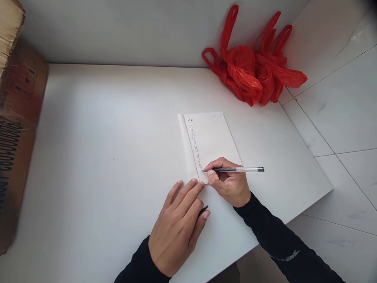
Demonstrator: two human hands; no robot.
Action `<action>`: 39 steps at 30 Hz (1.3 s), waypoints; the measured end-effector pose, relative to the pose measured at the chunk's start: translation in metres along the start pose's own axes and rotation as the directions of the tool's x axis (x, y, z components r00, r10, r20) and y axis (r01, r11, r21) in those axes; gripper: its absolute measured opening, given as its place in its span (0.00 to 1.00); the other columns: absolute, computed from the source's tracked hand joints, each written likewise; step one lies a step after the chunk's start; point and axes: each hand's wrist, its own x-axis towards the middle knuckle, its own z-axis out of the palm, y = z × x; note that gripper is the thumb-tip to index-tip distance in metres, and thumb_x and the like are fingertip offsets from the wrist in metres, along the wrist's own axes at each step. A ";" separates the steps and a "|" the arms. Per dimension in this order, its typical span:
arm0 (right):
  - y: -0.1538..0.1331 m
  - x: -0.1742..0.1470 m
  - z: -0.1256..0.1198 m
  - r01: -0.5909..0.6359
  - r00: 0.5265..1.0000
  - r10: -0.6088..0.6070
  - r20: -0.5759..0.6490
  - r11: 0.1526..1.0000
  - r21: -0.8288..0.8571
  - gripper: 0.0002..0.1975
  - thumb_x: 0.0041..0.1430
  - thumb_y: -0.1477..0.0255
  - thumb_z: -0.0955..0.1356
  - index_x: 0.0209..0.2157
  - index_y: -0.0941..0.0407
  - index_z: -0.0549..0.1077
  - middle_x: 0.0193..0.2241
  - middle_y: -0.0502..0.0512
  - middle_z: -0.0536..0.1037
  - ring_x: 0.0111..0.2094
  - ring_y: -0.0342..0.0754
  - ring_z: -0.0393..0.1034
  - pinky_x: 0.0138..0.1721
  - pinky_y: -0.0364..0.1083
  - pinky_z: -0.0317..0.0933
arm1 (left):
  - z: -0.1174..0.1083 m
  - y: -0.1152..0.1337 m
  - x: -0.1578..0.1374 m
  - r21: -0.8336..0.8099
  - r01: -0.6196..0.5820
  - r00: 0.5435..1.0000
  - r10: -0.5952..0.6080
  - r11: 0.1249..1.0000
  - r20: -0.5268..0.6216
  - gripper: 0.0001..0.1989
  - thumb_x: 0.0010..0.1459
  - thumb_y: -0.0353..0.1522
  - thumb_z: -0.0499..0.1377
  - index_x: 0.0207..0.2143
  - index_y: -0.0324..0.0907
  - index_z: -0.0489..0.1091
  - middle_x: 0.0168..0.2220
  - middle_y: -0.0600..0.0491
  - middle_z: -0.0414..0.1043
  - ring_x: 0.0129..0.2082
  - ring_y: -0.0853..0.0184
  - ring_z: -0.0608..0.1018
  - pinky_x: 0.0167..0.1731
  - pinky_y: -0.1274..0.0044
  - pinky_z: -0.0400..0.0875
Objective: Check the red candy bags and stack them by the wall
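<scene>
A small white notepad (216, 135) lies on the table, with a column of handwritten numbers down its left side and a few marks at the top right. My right hand (231, 182) grips a clear-barrelled pen (244, 169) with a black end, its tip touching the page just under the lowest number. My left hand (178, 224) rests with outstretched fingertips at the pad's lower left corner. Between its thumb and index finger sits a small black piece that looks like a pen cap (204, 210), partly hidden by the hand.
The white table (108, 129) ends at a slanting right edge above a tiled floor (353, 137). Crumpled red plastic bags (250, 74) lie at the back right against the wall (132, 31). A cardboard box (23, 106) stands along the left side.
</scene>
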 end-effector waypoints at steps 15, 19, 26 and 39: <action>-0.003 0.001 0.000 0.025 1.000 -0.025 0.009 1.000 -0.008 0.06 0.56 0.77 0.68 0.32 0.53 0.77 0.27 0.48 0.76 0.25 0.43 0.69 0.25 0.43 0.64 | 0.001 0.001 0.000 -0.026 0.027 1.000 -0.027 0.999 0.002 0.04 0.68 0.28 0.55 0.38 0.41 0.68 0.59 0.46 0.73 0.65 0.60 0.69 0.67 0.63 0.54; -0.002 0.000 0.000 0.034 0.999 -0.034 -0.010 0.999 -0.008 0.06 0.57 0.77 0.67 0.32 0.53 0.76 0.28 0.48 0.77 0.26 0.43 0.70 0.26 0.43 0.64 | 0.001 0.000 0.000 -0.026 0.027 1.000 -0.027 0.999 0.004 0.04 0.68 0.28 0.55 0.37 0.41 0.68 0.59 0.46 0.73 0.65 0.60 0.69 0.67 0.63 0.54; -0.001 0.000 -0.001 0.002 0.998 -0.003 -0.058 1.000 -0.017 0.06 0.57 0.76 0.67 0.32 0.53 0.76 0.29 0.49 0.77 0.27 0.44 0.71 0.27 0.43 0.65 | 0.000 0.000 0.000 -0.027 0.023 1.000 -0.023 0.999 0.004 0.04 0.68 0.29 0.55 0.38 0.41 0.67 0.59 0.46 0.73 0.65 0.60 0.69 0.67 0.63 0.54; -0.002 0.002 -0.002 0.022 0.999 -0.022 -0.025 1.000 -0.021 0.06 0.57 0.76 0.67 0.31 0.53 0.76 0.28 0.49 0.77 0.26 0.43 0.70 0.26 0.43 0.65 | 0.000 0.001 0.001 -0.036 0.031 0.999 -0.030 0.999 0.010 0.04 0.68 0.28 0.54 0.38 0.42 0.67 0.59 0.47 0.73 0.65 0.60 0.69 0.67 0.63 0.54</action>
